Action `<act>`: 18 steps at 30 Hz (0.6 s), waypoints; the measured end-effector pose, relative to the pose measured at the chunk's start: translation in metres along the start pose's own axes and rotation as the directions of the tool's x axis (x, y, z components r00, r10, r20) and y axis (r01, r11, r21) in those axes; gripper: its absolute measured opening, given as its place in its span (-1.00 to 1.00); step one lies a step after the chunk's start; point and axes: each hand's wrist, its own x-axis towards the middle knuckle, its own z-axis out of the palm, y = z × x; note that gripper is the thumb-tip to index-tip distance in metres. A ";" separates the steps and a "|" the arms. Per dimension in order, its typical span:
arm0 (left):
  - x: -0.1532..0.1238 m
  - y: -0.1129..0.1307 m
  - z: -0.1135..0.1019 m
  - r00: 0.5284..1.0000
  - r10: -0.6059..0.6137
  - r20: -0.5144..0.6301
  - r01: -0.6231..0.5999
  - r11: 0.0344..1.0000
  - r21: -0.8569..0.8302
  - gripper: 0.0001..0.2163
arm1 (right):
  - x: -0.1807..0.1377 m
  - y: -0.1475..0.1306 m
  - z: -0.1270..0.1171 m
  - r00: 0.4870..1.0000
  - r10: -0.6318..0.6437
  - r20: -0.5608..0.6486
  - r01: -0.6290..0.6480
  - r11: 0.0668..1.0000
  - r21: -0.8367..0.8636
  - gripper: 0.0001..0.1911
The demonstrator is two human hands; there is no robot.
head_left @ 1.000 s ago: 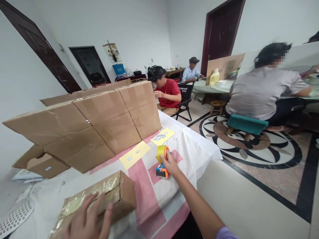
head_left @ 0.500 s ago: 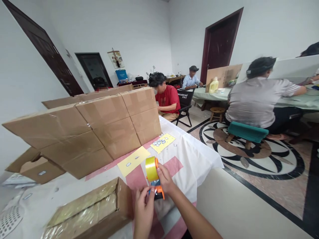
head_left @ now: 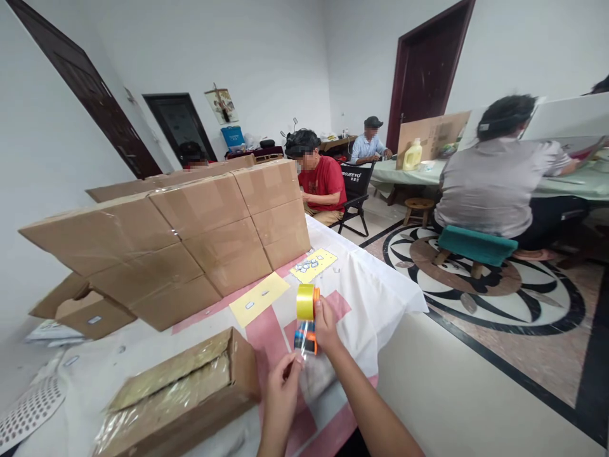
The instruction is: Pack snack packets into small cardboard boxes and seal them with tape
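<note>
- The white-and-pink cloth-covered surface (head_left: 375,270) spreads beneath.
- A cardboard-box wall (head_left: 223,238) stands along its far left.
- A taped carton (head_left: 190,403) lies near left.
- The right hand (head_left: 328,327) has its grip clamped on the tape dispenser (head_left: 312,344), right of the carton.
- The left hand (head_left: 284,384), nearer, has its grip pinched together on a clear tape strip (head_left: 302,349).

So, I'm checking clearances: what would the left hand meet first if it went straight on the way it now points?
The left hand would most likely meet the near end of the tape dispenser held in the right hand, though depth is hard to judge from this single view.
</note>
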 end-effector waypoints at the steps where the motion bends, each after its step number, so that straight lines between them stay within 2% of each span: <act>1: -0.002 -0.004 0.000 1.000 -0.016 -0.002 0.016 1.000 -0.019 -0.51 | 0.000 -0.002 0.001 1.000 0.025 -0.004 -0.025 0.999 0.024 -0.55; 5: -0.008 -0.013 0.003 0.996 -0.085 -0.007 0.084 0.994 -0.074 -0.45 | -0.007 -0.011 0.007 0.996 0.090 0.028 -0.092 0.992 0.089 -0.53; 8: -0.012 -0.014 0.003 0.991 -0.131 -0.021 0.129 0.988 -0.080 -0.45 | -0.015 -0.018 0.009 0.995 0.100 -0.001 -0.100 0.990 0.103 -0.54; 13: -0.019 -0.015 0.002 0.991 -0.131 -0.021 0.130 0.991 -0.036 -0.47 | -0.022 -0.025 0.005 0.994 0.102 -0.044 -0.098 0.992 0.082 -0.60; 18: -0.023 -0.021 0.003 0.991 -0.133 -0.015 0.133 0.991 -0.033 -0.44 | -0.025 -0.016 0.002 0.994 0.088 -0.063 -0.086 0.996 0.037 -0.60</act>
